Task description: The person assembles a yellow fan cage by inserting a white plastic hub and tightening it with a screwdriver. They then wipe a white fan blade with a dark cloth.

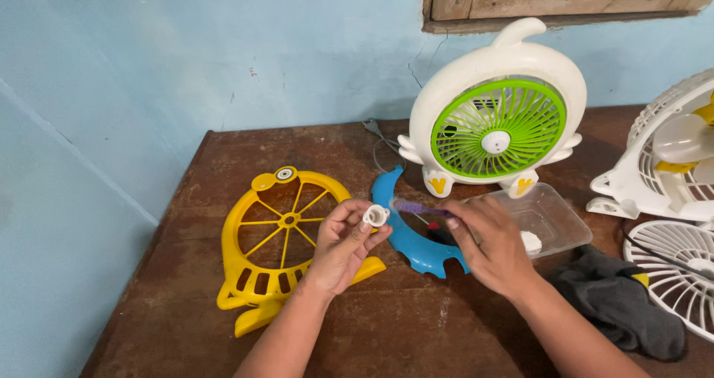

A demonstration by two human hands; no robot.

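Fingers of the left hand point(343, 242) pinch a small white ring-shaped part point(375, 215); the right hand point(487, 242) grips a purple tool point(418, 207) above the table point(186, 326), near its left edge.

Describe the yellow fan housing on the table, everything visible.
The yellow fan housing looks like glossy moulded plastic, shaped as a rounded cartoon animal. It has a round opening crossed by thin spokes meeting at a small hub, a row of slots below, an eye-like disc on top, and two feet at the bottom. No blades or motor show in it. It lies flat on the brown wooden table, near the wall. The left hand overlaps its right edge; contact is unclear.
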